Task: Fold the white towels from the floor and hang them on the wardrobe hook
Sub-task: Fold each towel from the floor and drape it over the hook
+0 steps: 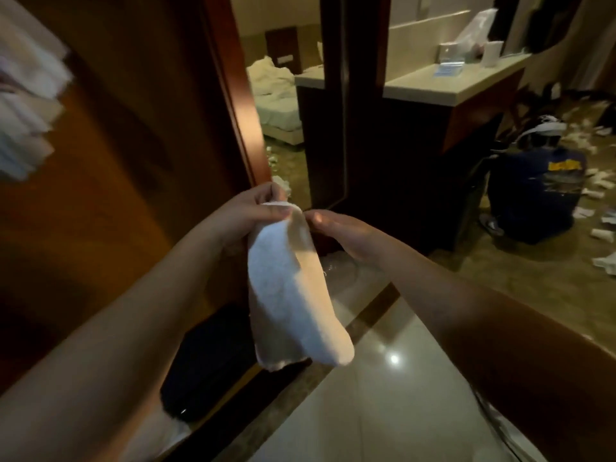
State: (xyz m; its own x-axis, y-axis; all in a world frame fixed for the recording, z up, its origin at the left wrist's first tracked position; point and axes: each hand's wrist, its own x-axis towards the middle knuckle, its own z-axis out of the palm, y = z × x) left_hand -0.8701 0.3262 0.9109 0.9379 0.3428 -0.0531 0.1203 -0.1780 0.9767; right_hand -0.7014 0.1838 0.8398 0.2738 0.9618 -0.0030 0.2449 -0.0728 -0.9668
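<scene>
The towel [293, 291] hangs in mid-air, dead centre, folded over into a narrow white strip, held up at its top end and drooping free towards the pale tiled floor [376, 395]. Nothing carries it but the hands. The left hand [258, 208] has the top fold, thumb and curled fingers pinching the cloth right at its upper edge. The right hand [336, 231] comes in from the other side, fingertips meeting the same top edge; the fingers lie close together and bent inward, and they seem to nip the cloth, though the contact sits partly behind the fold. Both bare forearms reach in from the bottom corners.

Below the towel, a dark strip marks the floor's edge, and a dark bag [206, 365] lies low down beside the wardrobe [110, 201]. That wardrobe fills the left side in brown wood, and at its upper left edge a blurred white bundle [26, 105] hangs, too smeared to read.

Straight past the hands stands a tall mirror [283, 105], showing a bed with rumpled white linen. To its right runs a counter [446, 85] with a pale top; a white cup [492, 53] and a clear plastic bag [473, 25] sit near its far edge. On the brownish floor at the right stands a dark blue bag [536, 191] with yellow print, and white paper scraps [600, 235] are scattered around it.
</scene>
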